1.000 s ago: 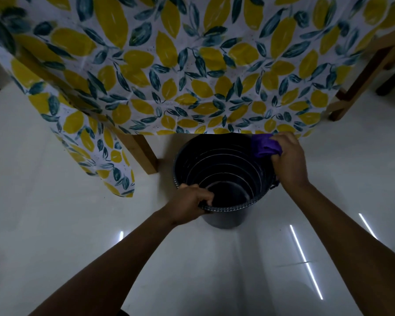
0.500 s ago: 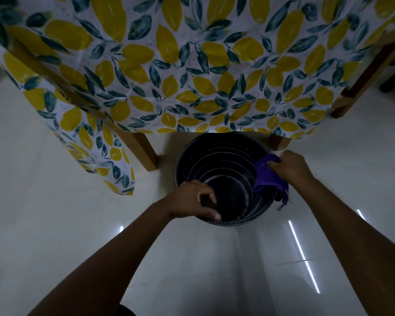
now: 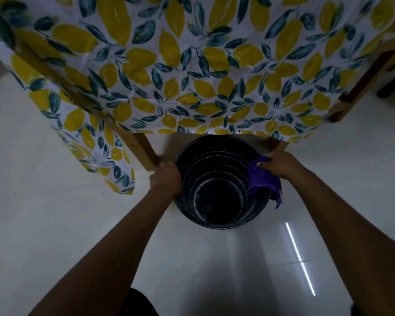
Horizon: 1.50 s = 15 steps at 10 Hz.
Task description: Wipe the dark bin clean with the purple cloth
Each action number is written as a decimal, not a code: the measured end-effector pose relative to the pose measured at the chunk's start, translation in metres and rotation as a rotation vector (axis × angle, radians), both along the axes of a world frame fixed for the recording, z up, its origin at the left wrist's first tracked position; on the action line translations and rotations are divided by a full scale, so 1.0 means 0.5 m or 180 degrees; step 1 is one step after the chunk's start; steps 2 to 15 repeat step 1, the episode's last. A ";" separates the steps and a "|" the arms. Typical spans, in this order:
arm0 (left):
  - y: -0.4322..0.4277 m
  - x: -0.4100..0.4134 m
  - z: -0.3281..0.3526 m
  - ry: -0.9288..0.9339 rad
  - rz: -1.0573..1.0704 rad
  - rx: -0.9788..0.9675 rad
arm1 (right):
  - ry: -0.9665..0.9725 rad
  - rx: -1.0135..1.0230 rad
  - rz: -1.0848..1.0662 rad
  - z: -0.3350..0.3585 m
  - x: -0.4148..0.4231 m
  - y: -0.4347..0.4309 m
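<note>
The dark bin [image 3: 214, 179] stands upright on the pale floor, its ribbed inside open toward me. My left hand [image 3: 165, 177] grips the bin's left rim. My right hand [image 3: 281, 164] holds the purple cloth [image 3: 261, 179] against the right rim, with part of the cloth draped inside the wall and a frayed end hanging outside. The bin's outer side is mostly hidden from this angle.
A table covered with a lemon-print tablecloth [image 3: 192, 65] overhangs just behind the bin. One wooden leg [image 3: 144, 151] stands left of the bin, with other legs [image 3: 360, 87] at the right. Glossy white floor [image 3: 214, 270] lies in front.
My left hand shifted from the bin's near rim to its left rim. My right hand moved the cloth from the far right rim down along the right side. The view moved closer over the bin.
</note>
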State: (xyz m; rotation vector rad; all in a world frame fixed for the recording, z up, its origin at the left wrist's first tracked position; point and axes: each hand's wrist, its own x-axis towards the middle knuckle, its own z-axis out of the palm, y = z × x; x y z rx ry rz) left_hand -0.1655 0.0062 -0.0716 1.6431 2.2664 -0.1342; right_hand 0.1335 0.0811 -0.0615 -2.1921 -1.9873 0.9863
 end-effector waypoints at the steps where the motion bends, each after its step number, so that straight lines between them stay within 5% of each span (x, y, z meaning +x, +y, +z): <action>1: -0.001 0.030 0.023 0.0232 -0.0496 0.0096 | -0.0201 -0.0094 0.0116 0.047 -0.030 0.010; 15: -0.001 0.030 0.023 0.0232 -0.0496 0.0096 | -0.0201 -0.0094 0.0116 0.047 -0.030 0.010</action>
